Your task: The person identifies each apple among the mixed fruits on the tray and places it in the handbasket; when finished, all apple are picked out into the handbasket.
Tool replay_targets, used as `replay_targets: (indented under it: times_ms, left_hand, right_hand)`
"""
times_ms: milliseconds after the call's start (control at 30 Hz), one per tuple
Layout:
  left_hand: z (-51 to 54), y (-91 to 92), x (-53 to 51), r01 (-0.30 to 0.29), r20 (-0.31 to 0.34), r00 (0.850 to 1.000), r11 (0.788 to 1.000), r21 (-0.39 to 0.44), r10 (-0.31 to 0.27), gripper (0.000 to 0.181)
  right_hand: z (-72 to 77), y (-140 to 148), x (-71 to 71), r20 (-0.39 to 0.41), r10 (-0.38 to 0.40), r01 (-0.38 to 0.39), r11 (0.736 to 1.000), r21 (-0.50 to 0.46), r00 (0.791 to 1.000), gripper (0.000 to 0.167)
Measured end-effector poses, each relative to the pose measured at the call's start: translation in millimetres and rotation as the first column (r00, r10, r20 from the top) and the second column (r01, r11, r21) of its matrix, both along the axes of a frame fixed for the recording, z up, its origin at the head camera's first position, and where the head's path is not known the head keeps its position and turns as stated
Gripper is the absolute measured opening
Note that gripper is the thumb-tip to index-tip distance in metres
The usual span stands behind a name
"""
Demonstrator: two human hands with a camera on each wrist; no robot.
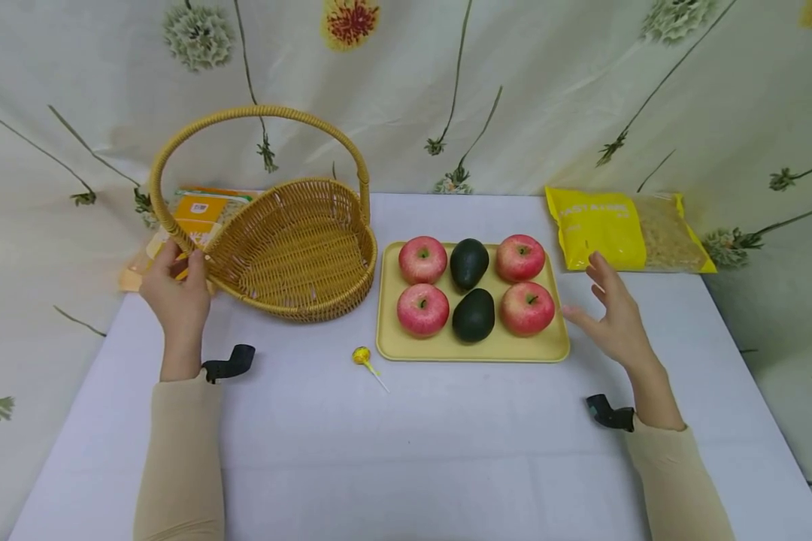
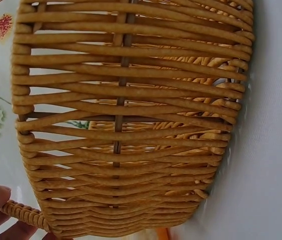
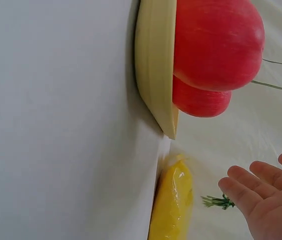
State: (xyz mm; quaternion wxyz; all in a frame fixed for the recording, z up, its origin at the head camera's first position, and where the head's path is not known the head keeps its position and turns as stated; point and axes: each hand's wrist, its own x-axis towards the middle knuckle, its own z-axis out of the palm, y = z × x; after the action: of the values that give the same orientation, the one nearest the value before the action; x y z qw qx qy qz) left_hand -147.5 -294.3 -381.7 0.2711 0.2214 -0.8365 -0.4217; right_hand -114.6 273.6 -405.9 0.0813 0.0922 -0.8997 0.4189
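Observation:
My left hand (image 1: 181, 289) grips the wicker basket (image 1: 304, 255) at the lower left end of its arched handle (image 1: 260, 111). In the left wrist view, fingers and thumb pinch the handle's base, and the woven basket side (image 2: 126, 110) fills most of the picture. Nothing lies inside the basket. My right hand (image 1: 612, 312) is raised beside the right edge of a yellow tray (image 1: 474, 353), its fingers apart and holding nothing. On the tray sit several red apples (image 1: 528, 308) and two dark avocados (image 1: 474, 315). The right wrist view shows apples (image 3: 215, 45) above the tray rim.
A yellow-wrapped lollipop (image 1: 362, 357) lies in front of the tray. At the back right rests a yellow pasta bag (image 1: 602, 229); an orange packet (image 1: 199, 214) is partly hidden behind the basket. A flower-patterned cloth (image 1: 406, 98) hangs behind the white table (image 1: 406, 451).

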Motion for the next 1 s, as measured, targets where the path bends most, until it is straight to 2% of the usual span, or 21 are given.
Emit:
replay_targets:
  times_ms: [300,667,1000]
  left_hand:
    - [-0.3,0.5,0.8,0.001,0.015,1.000,1.000,-0.003,-0.001,0.035]
    - [-1.0,0.1,0.1,-0.008,0.010,1.000,1.000,0.002,0.008,0.034]
    - [-3.2,-1.1,-0.6,-0.009,0.029,1.000,1.000,0.021,0.008,0.036]
  right_hand:
    - [-6.1,-9.1,-0.8,0.022,0.058,-0.057,0.998,-0.036,0.998,0.094]
    - [-10.6,-19.1,0.1,0.045,0.084,-0.083,0.996,-0.033,0.995,0.092]
    - [-13.2,-27.2,1.2,0.087,0.113,-0.106,0.991,-0.083,0.990,0.091]
